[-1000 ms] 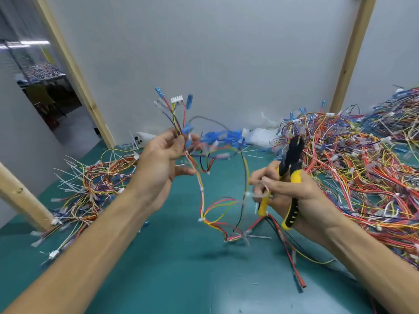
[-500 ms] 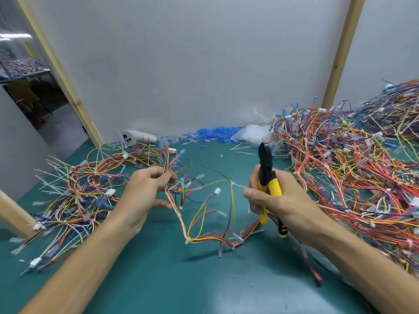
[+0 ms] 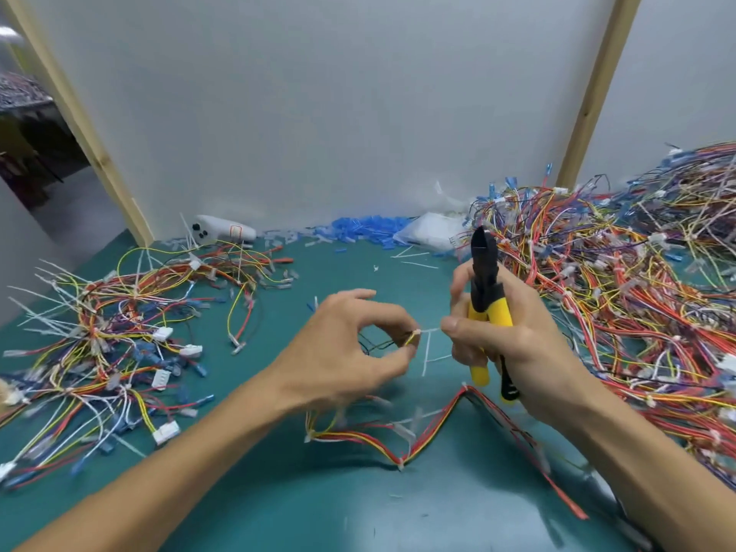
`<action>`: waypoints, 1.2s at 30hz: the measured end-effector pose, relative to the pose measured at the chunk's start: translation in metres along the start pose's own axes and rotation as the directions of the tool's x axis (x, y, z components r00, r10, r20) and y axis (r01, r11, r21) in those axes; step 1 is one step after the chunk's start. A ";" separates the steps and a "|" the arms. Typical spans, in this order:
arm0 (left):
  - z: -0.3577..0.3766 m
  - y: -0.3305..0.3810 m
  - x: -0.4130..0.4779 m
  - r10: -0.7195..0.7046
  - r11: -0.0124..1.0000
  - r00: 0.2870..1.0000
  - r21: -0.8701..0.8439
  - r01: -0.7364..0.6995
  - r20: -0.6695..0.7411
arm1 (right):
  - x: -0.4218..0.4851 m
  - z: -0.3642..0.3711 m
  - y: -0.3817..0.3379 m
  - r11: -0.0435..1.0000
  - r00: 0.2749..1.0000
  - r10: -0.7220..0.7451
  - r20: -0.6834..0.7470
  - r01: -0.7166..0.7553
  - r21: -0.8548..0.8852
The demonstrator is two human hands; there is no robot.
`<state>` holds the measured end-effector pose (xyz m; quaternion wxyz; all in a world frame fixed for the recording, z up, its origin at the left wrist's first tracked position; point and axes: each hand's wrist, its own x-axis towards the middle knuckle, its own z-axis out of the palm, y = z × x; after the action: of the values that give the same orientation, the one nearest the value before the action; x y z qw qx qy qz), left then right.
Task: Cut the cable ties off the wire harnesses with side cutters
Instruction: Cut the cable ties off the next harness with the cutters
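On the desk (image 3: pixel 358 511), wire harness heaps (image 3: pixel 119 344) are spread at both sides. A cable tie (image 3: pixel 429 331) is pinched between left hand (image 3: pixel 342 352) fingers and right hand (image 3: pixel 517 344) thumb, side cutters (image 3: pixel 484 272) gripped alongside.

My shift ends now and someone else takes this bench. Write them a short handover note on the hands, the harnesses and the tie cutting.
Left hand: pinches the harness at a white tie, above the mat.
Right hand: grips the cutters, blades pointing up, not on the tie; thumb tip at the tie's tail.
The rest of the harness droops onto the mat.
Big pile on the right, small pile on the left; both show white ties.
Done: cannot tell.
Left: cut this tie, the others on this harness, then the piles.
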<state>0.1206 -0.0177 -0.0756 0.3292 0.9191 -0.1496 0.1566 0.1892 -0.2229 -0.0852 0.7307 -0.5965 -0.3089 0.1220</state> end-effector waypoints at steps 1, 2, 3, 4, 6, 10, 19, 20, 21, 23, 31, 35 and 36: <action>0.000 -0.004 0.000 -0.030 0.995 0.999 -0.098 0.033 0.031 | 0.001 -0.001 0.000 1.000 1.000 -0.007 -0.008 0.007 -0.002; 0.001 -0.007 -0.001 -0.060 0.973 0.995 -0.216 0.076 0.079 | 0.001 -0.002 0.000 1.000 1.000 -0.016 -0.006 0.016 -0.013; 0.003 -0.010 -0.003 -0.091 0.929 0.989 -0.348 0.125 0.113 | 0.001 -0.003 0.000 0.999 1.000 -0.024 0.004 0.024 -0.033; 0.005 -0.012 -0.004 -0.128 0.872 0.984 -0.460 0.170 0.123 | 0.001 -0.004 0.000 0.998 0.999 -0.030 0.016 0.031 -0.057; 0.010 -0.017 -0.007 -0.188 0.785 0.976 -0.580 0.218 0.113 | 0.001 -0.004 0.002 0.996 0.999 -0.028 0.027 0.030 -0.084; 0.022 -0.023 -0.014 -0.212 0.736 0.974 -0.642 0.215 0.083 | 0.002 -0.001 0.008 0.981 0.998 -0.015 -0.056 0.003 -0.196; 0.028 -0.031 -0.023 -0.454 0.410 0.888 -0.903 0.130 -0.078 | 0.002 -0.003 0.012 0.667 0.994 -0.030 -0.103 -0.057 -0.743; 0.028 -0.032 -0.023 -0.458 0.403 0.884 -0.908 0.113 -0.093 | 0.002 -0.001 0.012 0.685 0.995 -0.073 -0.070 -0.001 -0.728; 0.028 -0.032 -0.023 -0.458 0.405 0.883 -0.909 0.100 -0.107 | 0.002 0.000 0.013 0.700 0.995 -0.097 -0.038 0.041 -0.713; 0.029 -0.031 -0.025 -0.456 0.422 0.881 -0.902 0.090 -0.125 | 0.000 0.003 0.015 0.672 0.996 -0.091 0.023 0.078 -0.737; 0.038 -0.027 -0.030 -0.402 0.543 0.905 -0.832 0.113 -0.140 | -0.007 0.014 0.022 0.449 0.984 -0.151 0.094 0.153 -0.880; 0.039 -0.028 -0.031 -0.387 0.559 0.911 -0.822 0.111 -0.140 | -0.009 0.015 0.022 0.441 0.989 -0.131 0.066 0.118 -0.890; 0.039 -0.028 -0.031 -0.382 0.571 0.912 -0.814 0.104 -0.152 | -0.009 0.015 0.022 0.436 0.989 -0.132 0.066 0.117 -0.892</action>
<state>0.1104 -0.0177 -0.1319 0.7385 0.6524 -0.0200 0.1693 0.1776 -0.2098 -0.1069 0.3164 -0.8678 -0.3648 -0.1168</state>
